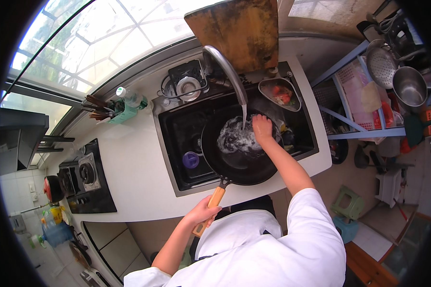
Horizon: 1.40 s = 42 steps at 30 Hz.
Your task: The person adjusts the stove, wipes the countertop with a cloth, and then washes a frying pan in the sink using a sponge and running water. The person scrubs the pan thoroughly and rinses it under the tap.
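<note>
A large black wok (246, 172) rests in the dark sink (177, 143), its wooden handle (217, 195) pointing toward me over the counter's front edge. My left hand (205, 211) is closed round that handle. Water runs from the curved metal faucet (231, 71) into the wok and churns up white foam. Inside the wok's right side, beside the stream, is my right hand (262, 128) with its fingers curled together; whatever they may hold is hidden. A purple round object (190, 160) lies in the sink left of the wok.
A strainer basket with food scraps (280, 93) occupies the sink's back right corner. Behind the faucet leans a wooden cutting board (237, 36). A green utensil holder (123, 115) and a gas stove (87, 177) are on the left; a blue rack (364, 131) with pans stands right.
</note>
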{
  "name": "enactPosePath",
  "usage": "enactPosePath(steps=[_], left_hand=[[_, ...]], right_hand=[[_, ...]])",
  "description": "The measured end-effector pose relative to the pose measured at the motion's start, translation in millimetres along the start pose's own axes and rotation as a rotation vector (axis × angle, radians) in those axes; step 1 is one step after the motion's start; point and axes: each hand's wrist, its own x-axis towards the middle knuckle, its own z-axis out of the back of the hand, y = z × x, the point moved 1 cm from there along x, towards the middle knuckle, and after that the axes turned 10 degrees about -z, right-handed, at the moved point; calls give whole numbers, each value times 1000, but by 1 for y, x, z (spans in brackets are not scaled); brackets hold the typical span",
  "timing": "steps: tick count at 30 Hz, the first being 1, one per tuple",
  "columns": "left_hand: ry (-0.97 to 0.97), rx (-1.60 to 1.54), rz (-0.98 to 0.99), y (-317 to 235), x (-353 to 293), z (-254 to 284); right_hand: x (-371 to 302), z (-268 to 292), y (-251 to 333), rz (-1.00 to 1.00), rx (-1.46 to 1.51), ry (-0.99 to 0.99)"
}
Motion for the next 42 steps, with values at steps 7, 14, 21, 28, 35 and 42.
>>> enactPosePath(steps=[7, 14, 21, 28, 35, 42], left_hand=[[12, 35, -18, 6, 5, 2], [25, -16, -38, 18, 7, 5], [-1, -33, -23, 8, 0, 1], [-2, -14, -27, 6, -1, 0], [21, -26, -45, 10, 2, 2], [48, -2, -47, 7, 5, 3]], right_hand=[[-100, 93, -29, 145, 19, 723], [-75, 131, 91, 233, 1077, 999], [14, 41, 113, -37, 804, 273], [-49, 25, 15, 154, 282, 323], [-86, 84, 73, 232, 729, 452], [-13, 13, 57, 34, 464, 233]])
